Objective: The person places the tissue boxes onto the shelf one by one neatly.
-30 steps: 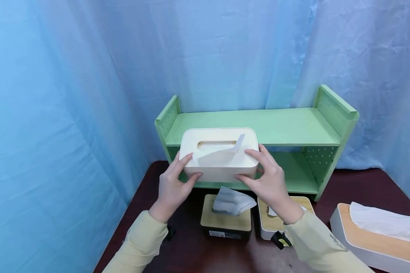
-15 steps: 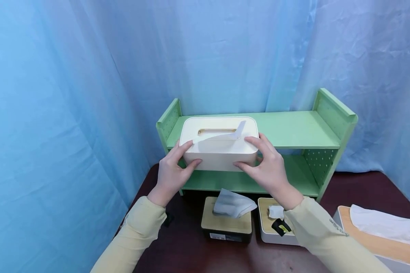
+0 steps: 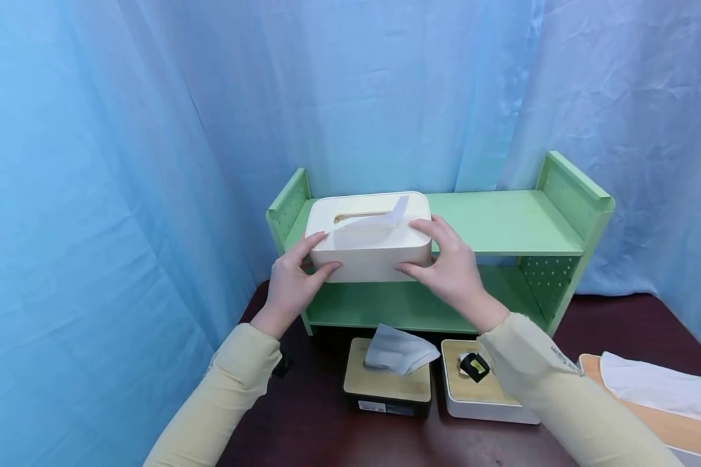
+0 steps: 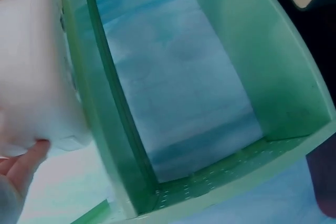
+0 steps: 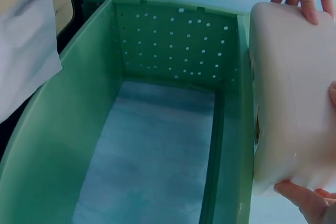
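Observation:
A white tissue box [image 3: 368, 264] with a slotted lid and a tissue sticking out is held level between both hands. My left hand [image 3: 289, 282] grips its left end, thumb on the front face and fingers over the lid's corner. At the other end my right hand [image 3: 454, 272] grips the same way. The box overlaps the left part of the green shelf's upper board [image 3: 491, 220]. In the right wrist view, the box [image 5: 294, 98] lies right along the board's edge; whether its underside rests on the board I cannot tell.
On the dark table [image 3: 309, 428] stand a black tissue box [image 3: 362, 383] with a wooden lid, a white one [image 3: 485, 410] partly under my right forearm, and a longer one [image 3: 637, 405] at right. The shelf's raised side panels [image 3: 289, 201] bound the board. Blue curtains [image 3: 385, 97] hang behind.
Both hands have raised the white tissue box up and forward, from in front of the shelf to the upper board's level, then shifted it slightly left. Both grips have stayed the same.

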Demonstrator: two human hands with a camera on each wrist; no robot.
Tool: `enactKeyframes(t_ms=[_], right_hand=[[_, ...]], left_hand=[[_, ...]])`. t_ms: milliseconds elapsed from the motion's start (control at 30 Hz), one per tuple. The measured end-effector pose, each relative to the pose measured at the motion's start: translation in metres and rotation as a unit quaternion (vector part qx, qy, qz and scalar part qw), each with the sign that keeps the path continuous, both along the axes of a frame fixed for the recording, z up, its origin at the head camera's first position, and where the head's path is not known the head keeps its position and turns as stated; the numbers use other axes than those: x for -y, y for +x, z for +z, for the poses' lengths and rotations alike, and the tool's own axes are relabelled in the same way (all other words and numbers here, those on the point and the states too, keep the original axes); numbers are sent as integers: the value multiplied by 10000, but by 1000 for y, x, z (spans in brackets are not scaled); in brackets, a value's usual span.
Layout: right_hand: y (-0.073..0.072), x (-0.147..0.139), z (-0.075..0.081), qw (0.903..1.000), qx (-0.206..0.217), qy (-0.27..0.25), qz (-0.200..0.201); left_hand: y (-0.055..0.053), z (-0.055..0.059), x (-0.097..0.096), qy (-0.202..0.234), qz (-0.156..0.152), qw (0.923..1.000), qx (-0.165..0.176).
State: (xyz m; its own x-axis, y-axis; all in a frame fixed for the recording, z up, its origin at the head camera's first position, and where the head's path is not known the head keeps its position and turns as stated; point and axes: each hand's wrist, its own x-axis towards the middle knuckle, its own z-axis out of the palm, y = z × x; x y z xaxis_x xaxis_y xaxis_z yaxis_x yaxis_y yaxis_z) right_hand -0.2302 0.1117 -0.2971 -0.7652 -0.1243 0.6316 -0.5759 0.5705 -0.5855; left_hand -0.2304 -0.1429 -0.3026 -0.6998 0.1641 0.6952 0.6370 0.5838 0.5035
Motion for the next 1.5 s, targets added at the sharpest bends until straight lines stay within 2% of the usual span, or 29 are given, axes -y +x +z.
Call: enactKeyframes(t_ms=[133, 267, 400, 600, 867, 1100, 1500], right_hand=[[-9, 3, 6, 9997, 124, 188, 10], [-19, 7, 14, 9989, 355, 312, 74], [-31, 9, 21, 9960, 793, 346, 216], [-47, 10, 28, 9889, 1431, 326, 246], [-59, 17, 38, 9837, 1753, 279, 298], [-68, 17, 41, 9776, 2059, 297, 328], [-84, 17, 49, 9674, 2475, 169, 510]], left_hand=[[-4, 13, 4, -5, 125, 9979, 641], [-13, 24, 9, 19, 131, 9926, 1204], [-21, 31, 12, 29, 128, 9873, 1581], [-34, 38, 14, 108, 119, 9804, 1963], [-50, 45, 19, 452, 23, 9737, 2233], [-66, 47, 16, 288, 213, 9700, 2404], [-79, 54, 12, 50, 338, 9662, 2556]])
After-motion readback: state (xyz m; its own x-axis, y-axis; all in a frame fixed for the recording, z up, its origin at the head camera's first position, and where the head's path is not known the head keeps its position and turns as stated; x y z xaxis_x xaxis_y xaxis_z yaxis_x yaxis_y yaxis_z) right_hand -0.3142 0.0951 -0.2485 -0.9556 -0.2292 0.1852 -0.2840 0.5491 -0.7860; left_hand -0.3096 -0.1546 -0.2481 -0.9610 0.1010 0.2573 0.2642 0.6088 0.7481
